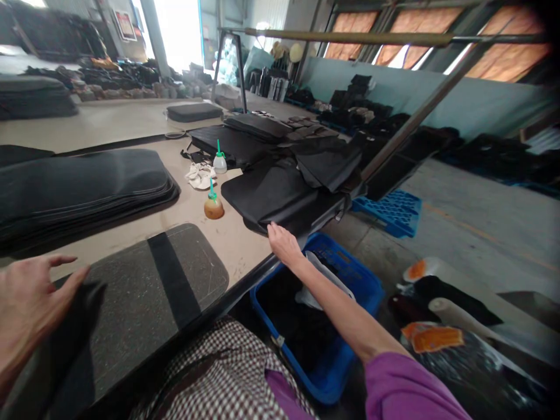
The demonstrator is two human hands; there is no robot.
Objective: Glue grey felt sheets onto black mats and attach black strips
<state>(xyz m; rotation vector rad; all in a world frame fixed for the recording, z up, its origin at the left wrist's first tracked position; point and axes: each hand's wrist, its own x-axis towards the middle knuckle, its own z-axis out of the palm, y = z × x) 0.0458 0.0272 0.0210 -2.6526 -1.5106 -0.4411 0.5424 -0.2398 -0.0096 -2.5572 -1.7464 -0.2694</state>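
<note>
My right hand (282, 242) pinches the near corner of a black sheet (280, 192) that lies on a pile at the table's right edge. At the lower left, my left hand (35, 297) is held with thumb and fingers apart, over the end of a speckled dark grey panel (131, 309). A black strip (172, 280) crosses this rounded panel. Beyond the panel stand a squeeze bottle with amber liquid (214, 207) and a whitish squeeze bottle (220, 162), both with green nozzles. A crumpled white cloth (200, 175) lies beside them.
A stack of black panels (87, 181) fills the table's left side. Below the right edge sits a blue basket (324, 391) with dark material and a plastic bag. A blue pallet (389, 211) and wrapped rolls (459, 326) lie on the floor. A metal bar (424, 116) slants at the right.
</note>
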